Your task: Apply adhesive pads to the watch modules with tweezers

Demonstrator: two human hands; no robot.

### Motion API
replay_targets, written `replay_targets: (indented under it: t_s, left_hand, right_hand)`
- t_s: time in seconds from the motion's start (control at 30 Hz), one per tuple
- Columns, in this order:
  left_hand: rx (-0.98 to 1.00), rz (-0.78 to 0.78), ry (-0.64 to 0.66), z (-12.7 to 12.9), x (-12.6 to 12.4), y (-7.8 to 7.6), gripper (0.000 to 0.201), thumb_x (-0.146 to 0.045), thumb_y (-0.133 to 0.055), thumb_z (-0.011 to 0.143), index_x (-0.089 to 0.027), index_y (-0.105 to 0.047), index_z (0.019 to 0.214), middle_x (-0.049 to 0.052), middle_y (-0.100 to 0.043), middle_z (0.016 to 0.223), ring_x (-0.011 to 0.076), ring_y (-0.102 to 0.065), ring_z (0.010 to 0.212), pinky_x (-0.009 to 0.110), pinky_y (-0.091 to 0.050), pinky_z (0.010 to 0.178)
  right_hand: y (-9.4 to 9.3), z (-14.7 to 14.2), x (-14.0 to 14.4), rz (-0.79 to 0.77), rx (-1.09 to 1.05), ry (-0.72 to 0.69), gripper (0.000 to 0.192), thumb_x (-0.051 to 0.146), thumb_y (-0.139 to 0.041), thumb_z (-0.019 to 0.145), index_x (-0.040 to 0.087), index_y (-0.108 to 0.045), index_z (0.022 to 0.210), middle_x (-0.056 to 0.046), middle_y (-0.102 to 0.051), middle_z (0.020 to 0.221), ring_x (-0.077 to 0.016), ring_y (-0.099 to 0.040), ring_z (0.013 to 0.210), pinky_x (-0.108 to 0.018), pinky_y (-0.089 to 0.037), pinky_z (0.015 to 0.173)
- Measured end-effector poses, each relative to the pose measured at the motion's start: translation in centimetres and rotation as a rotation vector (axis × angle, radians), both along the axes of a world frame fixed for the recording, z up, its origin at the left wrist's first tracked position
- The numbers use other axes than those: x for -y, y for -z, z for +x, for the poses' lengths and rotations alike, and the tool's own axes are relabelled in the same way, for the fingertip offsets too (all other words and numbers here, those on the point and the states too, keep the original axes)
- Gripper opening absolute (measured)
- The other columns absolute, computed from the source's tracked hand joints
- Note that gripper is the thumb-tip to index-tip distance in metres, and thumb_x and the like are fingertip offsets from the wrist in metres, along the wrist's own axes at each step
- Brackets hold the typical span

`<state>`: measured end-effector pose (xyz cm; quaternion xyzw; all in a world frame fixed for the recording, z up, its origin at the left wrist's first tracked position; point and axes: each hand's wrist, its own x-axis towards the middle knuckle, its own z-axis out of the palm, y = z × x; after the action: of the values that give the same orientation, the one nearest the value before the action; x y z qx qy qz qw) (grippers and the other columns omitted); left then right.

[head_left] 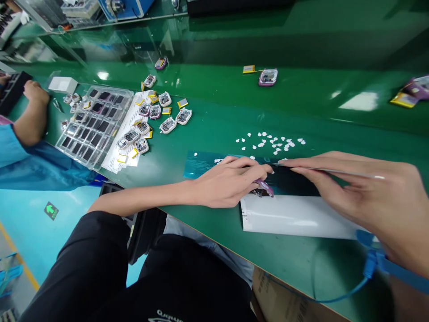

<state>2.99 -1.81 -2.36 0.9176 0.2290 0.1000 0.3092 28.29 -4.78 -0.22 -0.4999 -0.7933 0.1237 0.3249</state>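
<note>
- Head view: a glossy green bench [234, 120] carries everything, with a clear tray [94, 125] towards its left edge.
- Near the front edge, the left hand [231, 181] pinches a small purple-rimmed module [264, 188] (mostly hidden) over a white sheet [295, 217].
- The right hand [362, 192] grips thin tweezers [321, 170], tip beside the module.

Bright, even overhead light; white glare patches on the glossy green table [335, 107] at upper left and far right. Soft shadows under both hands. Wide-angle bend: table edges curve, corners stretch. Right hand [362, 197] slightly soft close to the lens; far background dim, hazy
</note>
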Motion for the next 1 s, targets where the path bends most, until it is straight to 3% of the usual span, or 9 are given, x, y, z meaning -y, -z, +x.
replay_targets:
  t_s: [0.2, 0.33, 0.43, 0.5, 0.57, 0.67, 0.8, 0.9, 1.0]
  left_hand:
    - [0.018, 0.056, 0.036, -0.2, -0.6, 0.2, 0.038, -0.014, -0.037, 0.104, -0.015, -0.063, 0.132, 0.016, -0.064, 0.148, 0.0291, -0.054, 0.140, 0.047, -0.041, 0.112]
    - [0.236, -0.229, 0.141, -0.7, -0.1, -1.3, 0.013, -0.024, -0.061, 0.094, -0.027, -0.071, 0.103, 0.007, -0.076, 0.130, 0.0256, -0.065, 0.126, 0.047, -0.042, 0.118]
    - [0.636, -0.497, -0.299, -0.8, 0.2, -2.0, 0.013, -0.037, -0.059, 0.098, -0.025, -0.065, 0.101, 0.006, -0.076, 0.103, 0.0195, -0.071, 0.094, 0.037, -0.055, 0.095]
    - [0.851, -0.673, -0.570, -0.6, -0.2, -1.9, 0.016, -0.036, -0.056, 0.101, -0.022, -0.060, 0.106, 0.003, -0.072, 0.090, 0.0141, -0.066, 0.074, 0.031, -0.055, 0.079]
    - [0.894, -0.926, -0.641, -0.5, -1.0, -1.6, 0.014, -0.031, -0.055, 0.101, -0.019, -0.057, 0.107, 0.001, -0.070, 0.082, 0.0113, -0.063, 0.064, 0.027, -0.053, 0.072]
    - [0.829, -1.206, -0.623, -0.6, -2.0, -1.5, 0.013, -0.026, -0.051, 0.102, -0.015, -0.058, 0.101, 0.004, -0.073, 0.082, 0.0116, -0.066, 0.065, 0.028, -0.053, 0.073]
    - [0.745, -1.146, -0.619, -0.7, -1.9, -1.8, 0.018, -0.030, -0.058, 0.102, -0.015, -0.063, 0.095, 0.003, -0.076, 0.084, 0.0106, -0.065, 0.067, 0.026, -0.050, 0.073]
    - [0.725, -1.007, -0.687, -0.6, -1.6, -1.7, 0.016, -0.030, -0.070, 0.095, -0.014, -0.070, 0.091, 0.000, -0.075, 0.083, 0.0071, -0.060, 0.069, 0.022, -0.047, 0.070]
    - [0.776, -1.019, -0.721, -0.5, -1.4, -1.7, 0.022, -0.030, -0.083, 0.083, -0.013, -0.071, 0.088, -0.002, -0.071, 0.078, 0.0057, -0.061, 0.065, 0.021, -0.051, 0.070]
  right_hand:
    - [-0.5, 0.7, 1.2, 0.089, 0.033, 0.230, 0.018, 0.033, -0.065, 0.100, 0.032, -0.079, 0.112, -0.003, -0.081, 0.107, -0.0228, -0.076, 0.091, -0.039, -0.057, 0.075]
    - [-0.5, 0.5, 0.9, 0.168, 0.104, 0.184, 0.020, 0.029, -0.067, 0.099, 0.035, -0.078, 0.115, 0.000, -0.082, 0.104, -0.0201, -0.076, 0.083, -0.036, -0.055, 0.067]
    - [-0.4, -0.3, 0.6, 0.241, 0.077, 0.114, 0.024, 0.025, -0.069, 0.097, 0.039, -0.077, 0.115, 0.005, -0.082, 0.102, -0.0182, -0.077, 0.080, -0.034, -0.059, 0.068]
    - [-0.5, -0.6, 0.7, 0.301, 0.060, 0.098, 0.034, 0.019, -0.071, 0.094, 0.040, -0.074, 0.121, 0.005, -0.081, 0.104, -0.0187, -0.077, 0.080, -0.034, -0.059, 0.069]
    - [-0.8, -0.9, 1.1, 0.327, 0.070, 0.096, 0.048, 0.013, -0.074, 0.091, 0.041, -0.071, 0.129, 0.003, -0.081, 0.110, -0.0196, -0.077, 0.082, -0.035, -0.060, 0.072]
    - [-1.3, -1.0, 1.9, 0.296, 0.150, 0.093, 0.062, 0.010, -0.073, 0.091, 0.044, -0.063, 0.141, 0.003, -0.079, 0.117, -0.0204, -0.077, 0.086, -0.035, -0.061, 0.076]
    - [-1.5, -1.2, 2.8, 0.350, 0.205, -0.023, 0.069, 0.018, -0.064, 0.098, 0.051, -0.044, 0.156, 0.007, -0.077, 0.122, -0.0206, -0.078, 0.091, -0.036, -0.063, 0.074]
    - [-1.6, -1.5, 3.5, 0.346, 0.193, -0.131, 0.057, 0.029, -0.050, 0.105, 0.044, -0.042, 0.160, 0.004, -0.073, 0.132, -0.0216, -0.077, 0.098, -0.039, -0.064, 0.083]
    - [-1.7, -2.0, 4.1, 0.299, 0.276, -0.203, 0.066, 0.018, -0.054, 0.102, 0.032, -0.036, 0.164, 0.000, -0.070, 0.138, -0.0225, -0.075, 0.106, -0.039, -0.061, 0.092]
